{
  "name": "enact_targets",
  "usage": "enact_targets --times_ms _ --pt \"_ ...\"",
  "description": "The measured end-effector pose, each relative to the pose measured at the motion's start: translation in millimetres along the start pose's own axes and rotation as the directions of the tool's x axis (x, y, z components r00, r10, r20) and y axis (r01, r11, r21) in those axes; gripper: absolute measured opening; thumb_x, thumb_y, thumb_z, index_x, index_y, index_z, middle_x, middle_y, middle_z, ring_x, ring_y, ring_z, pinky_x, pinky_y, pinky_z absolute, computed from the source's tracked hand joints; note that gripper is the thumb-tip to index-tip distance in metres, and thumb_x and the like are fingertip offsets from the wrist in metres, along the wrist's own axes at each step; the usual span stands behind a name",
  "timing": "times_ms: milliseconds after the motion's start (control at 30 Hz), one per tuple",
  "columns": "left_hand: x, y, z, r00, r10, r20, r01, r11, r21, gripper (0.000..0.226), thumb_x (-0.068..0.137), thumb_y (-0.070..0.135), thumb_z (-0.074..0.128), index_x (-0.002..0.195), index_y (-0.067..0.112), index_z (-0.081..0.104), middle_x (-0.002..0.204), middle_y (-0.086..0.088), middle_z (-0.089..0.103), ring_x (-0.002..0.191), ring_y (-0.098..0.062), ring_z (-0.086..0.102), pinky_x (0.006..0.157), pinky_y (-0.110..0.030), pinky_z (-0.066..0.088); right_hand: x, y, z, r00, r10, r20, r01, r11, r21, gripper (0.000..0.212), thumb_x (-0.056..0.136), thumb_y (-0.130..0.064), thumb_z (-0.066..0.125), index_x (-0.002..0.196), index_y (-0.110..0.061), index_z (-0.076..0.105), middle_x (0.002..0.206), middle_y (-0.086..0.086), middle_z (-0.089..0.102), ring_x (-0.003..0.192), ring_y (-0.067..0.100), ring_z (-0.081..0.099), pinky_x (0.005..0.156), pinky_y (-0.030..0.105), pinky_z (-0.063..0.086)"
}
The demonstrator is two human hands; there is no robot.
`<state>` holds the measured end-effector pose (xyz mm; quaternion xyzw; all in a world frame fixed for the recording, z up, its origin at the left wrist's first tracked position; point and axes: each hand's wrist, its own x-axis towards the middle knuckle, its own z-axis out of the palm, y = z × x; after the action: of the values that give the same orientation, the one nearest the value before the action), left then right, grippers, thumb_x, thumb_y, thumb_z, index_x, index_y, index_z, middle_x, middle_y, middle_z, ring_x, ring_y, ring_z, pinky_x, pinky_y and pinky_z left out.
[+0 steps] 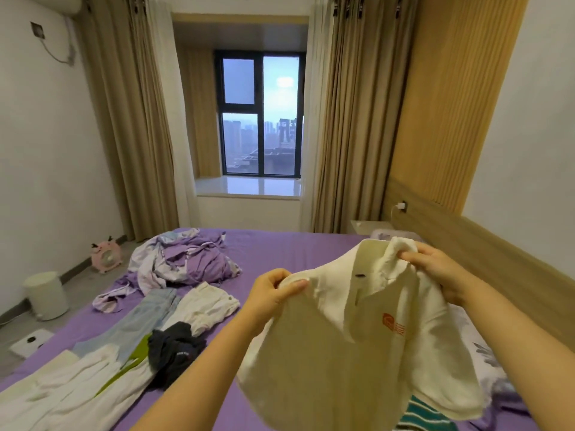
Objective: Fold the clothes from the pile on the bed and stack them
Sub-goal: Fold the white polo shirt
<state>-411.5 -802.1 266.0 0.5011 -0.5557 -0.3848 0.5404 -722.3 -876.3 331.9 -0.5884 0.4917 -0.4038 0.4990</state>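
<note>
Both hands, left (273, 293) and right (435, 269), pinch the shirt (357, 337) at its shoulders, so it hangs collar-up above the bed (280, 247).

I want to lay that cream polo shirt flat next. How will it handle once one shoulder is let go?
Probably floppy: the cream polo shirt hangs in soft folds below the left hand and right hand, which pinch it near the shoulders. It looks light, since fingertip pinches carry it. Released on one side, it would likely swing and bunch; the collar seems slightly stiffer.
</note>
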Motion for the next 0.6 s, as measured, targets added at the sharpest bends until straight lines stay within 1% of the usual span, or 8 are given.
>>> enact_targets --times_ms 67,167,267,400,500,533,567,600 --pt "-1.7 6.8 -8.0 0.998 0.051 -0.03 -0.048 0.995 0.087 0.018 0.079 0.025 0.077 0.076 0.015 0.063 0.067 0.005 0.055 0.062 -0.007 0.048 0.057 -0.014 0.039 2.6 4.1 3.6 1.0 -0.001 0.026 0.002 0.999 -0.048 0.022 0.095 -0.014 0.055 0.114 -0.018 0.066 0.102 0.014 0.071 0.091 0.03 0.066 0.087 0.048 0.051" --pt "-5.7 15.3 -24.4 0.996 0.07 -0.056 -0.056 0.974 0.217 0.011 0.081 0.024 0.075 0.088 0.019 0.069 0.082 -0.003 0.065 0.073 -0.007 0.057 0.071 -0.019 0.045 2.9 6.5 7.9 0.995 -0.007 0.097 0.021 0.989 -0.146 0.018 0.093 -0.017 0.06 0.106 -0.023 0.07 0.101 0.01 0.073 0.092 0.027 0.069 0.084 0.043 0.054" --pt "-12.0 13.2 -40.3 0.998 0.048 -0.028 -0.037 0.952 0.304 0.005 0.083 0.019 0.074 0.087 0.016 0.074 0.085 0.0 0.072 0.075 -0.002 0.063 0.074 -0.019 0.049 0.1 11.4 12.5 0.986 0.014 0.168 0.022 0.978 -0.207 0.013 0.089 -0.02 0.066 0.098 -0.026 0.074 0.097 0.006 0.074 0.089 0.024 0.071 0.078 0.037 0.057" --pt "-25.3 -3.4 -57.0 0.981 -0.152 0.117 0.097 0.921 0.378 0.008 0.082 0.023 0.075 0.09 0.021 0.075 0.09 0.006 0.073 0.084 -0.002 0.065 0.074 -0.013 0.051 -1.9 31.0 24.9 0.966 0.036 0.258 0.024 0.973 -0.229 0.017 0.09 -0.023 0.065 0.106 -0.023 0.072 0.1 0.007 0.073 0.091 0.027 0.07 0.074 0.035 0.058" --pt "-39.2 -23.1 -62.9 0.896 -0.35 0.272 0.198 0.865 0.461 0.026 0.077 0.036 0.078 0.102 0.03 0.073 0.099 0.014 0.071 0.092 0.003 0.064 0.078 -0.011 0.048 -1.5 63.1 41.3 0.965 0.05 0.258 0.016 0.969 -0.246 0.017 0.093 -0.022 0.06 0.105 -0.026 0.07 0.1 0.006 0.073 0.093 0.026 0.07 0.082 0.041 0.056" --pt "-44.1 -32.8 -61.9 0.878 -0.387 0.284 0.223 0.853 0.472 0.021 0.077 0.036 0.078 0.097 0.03 0.073 0.093 0.015 0.071 0.086 0.001 0.065 0.075 -0.01 0.048 -1.9 75.7 47.8 0.963 0.061 0.262 0.012 0.963 -0.268 0.017 0.093 -0.023 0.058 0.103 -0.03 0.07 0.099 0.003 0.073 0.092 0.023 0.07 0.083 0.04 0.056" --pt "-48.9 -41.8 -59.5 0.878 -0.402 0.26 0.242 0.842 0.483 0.012 0.078 0.036 0.077 0.086 0.028 0.074 0.081 0.014 0.069 0.075 -0.002 0.063 0.069 -0.01 0.045 -2.8 87.7 54.3 0.959 0.072 0.274 0.011 0.957 -0.289 0.018 0.094 -0.024 0.057 0.101 -0.035 0.07 0.098 -0.002 0.073 0.091 0.019 0.07 0.082 0.037 0.056" --pt "-53.2 -51.2 -57.5 0.893 -0.399 0.21 0.258 0.835 0.486 0.013 0.08 0.036 0.076 0.076 0.025 0.072 0.07 0.013 0.062 0.065 -0.005 0.056 0.063 -0.013 0.041 -4.5 99.3 60.5 0.952 0.084 0.293 0.01 0.952 -0.305 0.019 0.094 -0.026 0.057 0.1 -0.04 0.069 0.099 -0.006 0.073 0.09 0.014 0.069 0.081 0.034 0.056"
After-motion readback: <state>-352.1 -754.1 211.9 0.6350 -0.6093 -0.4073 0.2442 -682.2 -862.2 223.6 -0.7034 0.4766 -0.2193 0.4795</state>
